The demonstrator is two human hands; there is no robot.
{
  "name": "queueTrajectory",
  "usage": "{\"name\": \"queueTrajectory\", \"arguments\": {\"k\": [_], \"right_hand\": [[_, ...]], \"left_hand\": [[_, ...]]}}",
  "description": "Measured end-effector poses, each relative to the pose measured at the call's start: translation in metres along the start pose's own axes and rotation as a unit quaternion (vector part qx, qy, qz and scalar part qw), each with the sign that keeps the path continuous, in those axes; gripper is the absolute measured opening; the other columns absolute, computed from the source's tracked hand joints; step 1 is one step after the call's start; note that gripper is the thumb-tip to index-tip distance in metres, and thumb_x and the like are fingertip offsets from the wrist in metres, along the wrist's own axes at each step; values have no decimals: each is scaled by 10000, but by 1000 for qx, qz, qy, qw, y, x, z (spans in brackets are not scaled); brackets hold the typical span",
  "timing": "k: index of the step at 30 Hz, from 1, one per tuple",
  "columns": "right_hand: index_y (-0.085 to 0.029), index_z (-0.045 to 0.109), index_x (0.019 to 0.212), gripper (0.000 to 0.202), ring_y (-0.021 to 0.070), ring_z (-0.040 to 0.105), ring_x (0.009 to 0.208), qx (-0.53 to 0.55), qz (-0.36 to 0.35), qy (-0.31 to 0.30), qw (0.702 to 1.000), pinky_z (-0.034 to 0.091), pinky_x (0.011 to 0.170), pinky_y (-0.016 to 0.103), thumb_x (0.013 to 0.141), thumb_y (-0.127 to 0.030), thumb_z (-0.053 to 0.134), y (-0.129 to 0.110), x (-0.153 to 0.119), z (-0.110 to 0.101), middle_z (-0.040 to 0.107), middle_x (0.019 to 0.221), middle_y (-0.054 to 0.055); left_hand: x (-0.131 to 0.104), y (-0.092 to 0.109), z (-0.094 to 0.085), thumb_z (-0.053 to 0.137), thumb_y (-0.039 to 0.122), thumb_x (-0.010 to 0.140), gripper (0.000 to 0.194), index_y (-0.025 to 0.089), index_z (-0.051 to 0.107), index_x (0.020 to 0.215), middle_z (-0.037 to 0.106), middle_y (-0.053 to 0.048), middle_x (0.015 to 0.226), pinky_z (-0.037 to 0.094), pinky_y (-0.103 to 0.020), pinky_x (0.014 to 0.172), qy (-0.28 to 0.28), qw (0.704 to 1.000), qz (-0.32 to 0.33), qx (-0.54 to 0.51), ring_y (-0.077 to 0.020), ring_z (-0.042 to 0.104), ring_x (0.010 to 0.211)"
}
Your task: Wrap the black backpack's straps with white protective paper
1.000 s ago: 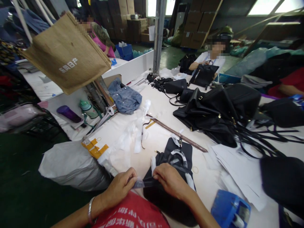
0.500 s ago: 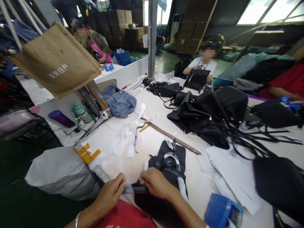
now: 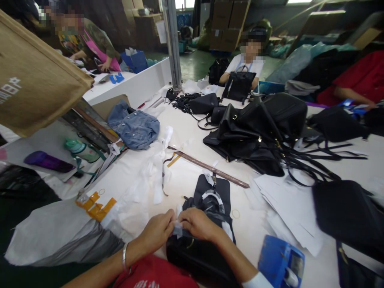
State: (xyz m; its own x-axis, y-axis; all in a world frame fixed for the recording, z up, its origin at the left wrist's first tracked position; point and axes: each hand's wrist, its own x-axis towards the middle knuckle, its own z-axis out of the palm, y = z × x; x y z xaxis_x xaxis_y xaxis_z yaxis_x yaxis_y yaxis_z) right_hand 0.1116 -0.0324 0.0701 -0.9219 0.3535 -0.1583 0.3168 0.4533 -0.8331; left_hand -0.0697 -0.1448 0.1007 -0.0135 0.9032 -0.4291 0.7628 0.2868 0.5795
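Note:
A black backpack lies on the table right in front of me, its flap spread away from me. White wrapping covers its looped handle. My left hand is closed, thumb and fingers pinching a strip of clear plastic film at the bag's near upper edge. Right beside it, my right hand also pinches the film, with curled fingers. Whatever the film lies around is mostly hidden by the fingers.
Black bags with loose straps are heaped ahead to the right. White paper sheets and a blue tape dispenser lie at right. Orange tape pieces are stuck at the left edge, above a plastic bag. A co-worker sits opposite.
My hands have come closer together, the left moving right toward the other. The dark strap stretched between them no longer shows. The view has turned slightly right, and the co-worker opposite has raised a bag.

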Motion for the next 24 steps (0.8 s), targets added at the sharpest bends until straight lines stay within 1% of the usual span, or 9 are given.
{"name": "queueTrajectory", "arguments": {"k": [2, 5, 9, 11, 13, 15, 17, 20, 24], "right_hand": [[-214, 697, 972, 160, 173, 644, 884, -3, 31, 4, 999, 397, 746, 236, 859, -200, 585, 12, 1, -6, 734, 944, 28], [-202, 707, 899, 135, 165, 642, 811, -16, 74, 0, 997, 377, 686, 236, 856, -182, 580, 29, 5, -13, 733, 864, 24], [-210, 710, 891, 126, 151, 636, 769, 10, 54, -36, 998, 367, 649, 233, 875, -219, 585, 35, 15, -19, 724, 827, 6], [-215, 700, 924, 149, 150, 633, 829, 23, 51, 2, 998, 390, 711, 237, 914, -238, 553, 33, 14, -24, 721, 896, 9], [-214, 681, 952, 170, 162, 618, 902, 15, 65, 73, 995, 395, 791, 258, 945, -293, 532, 28, 7, -30, 708, 953, 20], [-220, 668, 950, 205, 172, 610, 903, 13, 78, 102, 992, 390, 811, 276, 946, -378, 538, 21, -6, -33, 702, 931, 16], [-230, 663, 926, 225, 158, 618, 832, 56, 84, 72, 992, 393, 758, 261, 953, -404, 521, 14, -20, -31, 702, 863, -5], [-222, 651, 894, 204, 130, 627, 733, 152, 108, 34, 982, 388, 670, 224, 956, -363, 516, 4, -35, -23, 694, 778, -27], [-211, 631, 856, 152, 117, 611, 666, 174, 124, 51, 975, 365, 613, 207, 931, -310, 542, -10, -30, -8, 663, 710, -37]], "left_hand": [[9, -1, -3, 386, 260, 937, 120, 232, 482, 871, 646, 8, 716, 361, -254, 638, -14, 1000, -5, -6, -174, 601, 698], [20, -7, -5, 382, 262, 941, 125, 235, 478, 866, 648, 16, 704, 364, -249, 641, -15, 1000, -11, -13, -168, 602, 688], [31, -10, -6, 394, 257, 936, 114, 235, 474, 858, 646, 21, 692, 361, -249, 633, -28, 999, -18, -13, -169, 601, 679], [34, -10, -9, 387, 264, 942, 122, 236, 473, 860, 640, 24, 677, 360, -250, 634, -34, 999, -25, -13, -170, 598, 672], [34, -11, -13, 369, 278, 955, 138, 237, 471, 871, 631, 27, 663, 359, -254, 637, -34, 999, -34, -9, -172, 595, 666], [30, -12, -16, 350, 296, 967, 151, 238, 466, 889, 624, 27, 665, 359, -257, 641, -27, 999, -44, -4, -175, 595, 668], [25, -13, -19, 335, 313, 976, 159, 240, 457, 905, 623, 22, 686, 359, -260, 640, -24, 998, -50, 1, -180, 598, 678], [17, -11, -19, 314, 326, 986, 169, 242, 439, 907, 620, 15, 717, 358, -263, 638, -24, 998, -50, 7, -182, 600, 690], [13, -1, -17, 299, 354, 996, 193, 247, 438, 915, 625, 13, 741, 362, -260, 642, -21, 999, -40, -6, -180, 608, 713]]}}
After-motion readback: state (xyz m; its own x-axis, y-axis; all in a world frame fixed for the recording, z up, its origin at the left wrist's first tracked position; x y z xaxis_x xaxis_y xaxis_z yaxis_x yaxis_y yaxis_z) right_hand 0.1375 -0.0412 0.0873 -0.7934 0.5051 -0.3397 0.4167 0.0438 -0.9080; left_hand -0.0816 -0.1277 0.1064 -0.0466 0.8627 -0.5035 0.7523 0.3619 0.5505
